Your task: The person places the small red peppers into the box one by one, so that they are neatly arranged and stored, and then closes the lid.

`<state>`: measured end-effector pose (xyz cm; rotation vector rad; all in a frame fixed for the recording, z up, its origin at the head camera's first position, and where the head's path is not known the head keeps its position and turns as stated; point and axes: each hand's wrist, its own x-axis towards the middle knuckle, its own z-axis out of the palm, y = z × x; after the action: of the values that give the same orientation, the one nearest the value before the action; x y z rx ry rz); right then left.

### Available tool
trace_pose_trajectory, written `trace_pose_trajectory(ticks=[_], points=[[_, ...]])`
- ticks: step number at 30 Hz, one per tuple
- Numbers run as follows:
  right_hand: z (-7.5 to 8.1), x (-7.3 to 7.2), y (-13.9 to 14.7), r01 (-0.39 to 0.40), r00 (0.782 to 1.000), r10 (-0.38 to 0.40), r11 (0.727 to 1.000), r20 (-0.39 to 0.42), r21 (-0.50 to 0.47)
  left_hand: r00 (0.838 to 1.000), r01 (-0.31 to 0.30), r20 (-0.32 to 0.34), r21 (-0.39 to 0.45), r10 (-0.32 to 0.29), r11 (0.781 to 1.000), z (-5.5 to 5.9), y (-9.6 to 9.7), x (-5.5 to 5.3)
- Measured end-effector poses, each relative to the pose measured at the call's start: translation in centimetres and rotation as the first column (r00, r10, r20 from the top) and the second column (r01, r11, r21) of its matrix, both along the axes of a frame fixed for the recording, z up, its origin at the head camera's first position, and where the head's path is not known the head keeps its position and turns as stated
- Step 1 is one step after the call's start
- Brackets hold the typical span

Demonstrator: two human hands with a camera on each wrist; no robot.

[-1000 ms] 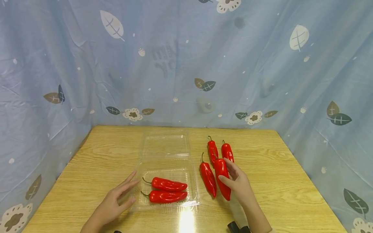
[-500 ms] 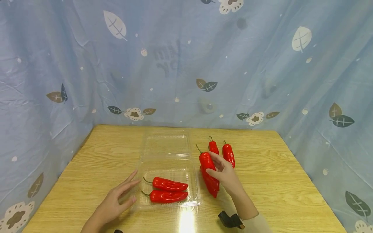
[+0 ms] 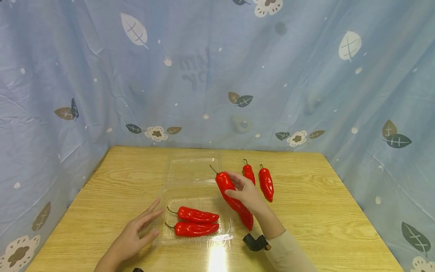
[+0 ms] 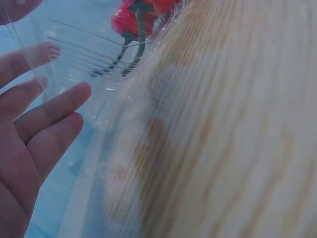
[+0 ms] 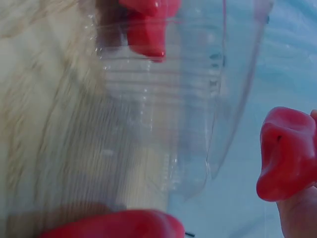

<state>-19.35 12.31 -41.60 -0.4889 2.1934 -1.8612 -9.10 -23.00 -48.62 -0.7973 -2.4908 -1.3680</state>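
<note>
My right hand (image 3: 247, 194) grips a long red pepper (image 3: 225, 184) between thumb and fingers, raised over the right edge of a clear plastic clamshell box (image 3: 193, 192). In the right wrist view the held pepper (image 5: 285, 153) shows its end towards the camera. Partly hidden beneath it, another red pepper (image 3: 247, 221) lies on the table. Two red peppers (image 3: 198, 215) lie side by side in the box, stems to the left. My left hand (image 3: 134, 232) stays at the box's left side with its fingers extended; whether they touch the wall I cannot tell.
Two more red peppers (image 3: 266, 184) lie on the wooden table (image 3: 312, 211) at the back right, one partly behind my right hand. The box's lid (image 3: 194, 169) is folded back flat, away from me. A patterned blue curtain (image 3: 210, 75) closes off the table's far side.
My right hand has lifted one red pepper from the group on the right and carried it left to the box's edge. The left hand has not moved.
</note>
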Motion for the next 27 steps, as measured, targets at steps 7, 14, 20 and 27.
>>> trace_pose_trajectory(ticks=[7, 14, 20, 27], points=[[0.0, -0.8, -1.9, -0.080, 0.997, 0.080, 0.997, 0.005, 0.015, 1.000, 0.010, -0.011, -0.005, -0.010, 1.000, -0.3, 0.0, -0.1], [-0.1, -1.8, -3.2, -0.165, 0.986, 0.165, 0.985, -0.003, 0.041, 1.000, 0.009, -0.016, -0.025, -0.009, 1.000, 0.0, -0.1, -0.3], [0.2, -2.2, -4.2, -0.252, 0.967, 0.254, 0.966, -0.017, 0.064, 1.000, 0.008, 0.006, -0.034, -0.007, 0.999, 0.1, -0.2, -0.3], [-0.5, -2.7, -5.2, -0.346, 0.936, 0.352, 0.926, -0.016, 0.148, 1.000, 0.015, 0.007, -0.010, -0.015, 1.000, 0.0, -0.1, -0.1]])
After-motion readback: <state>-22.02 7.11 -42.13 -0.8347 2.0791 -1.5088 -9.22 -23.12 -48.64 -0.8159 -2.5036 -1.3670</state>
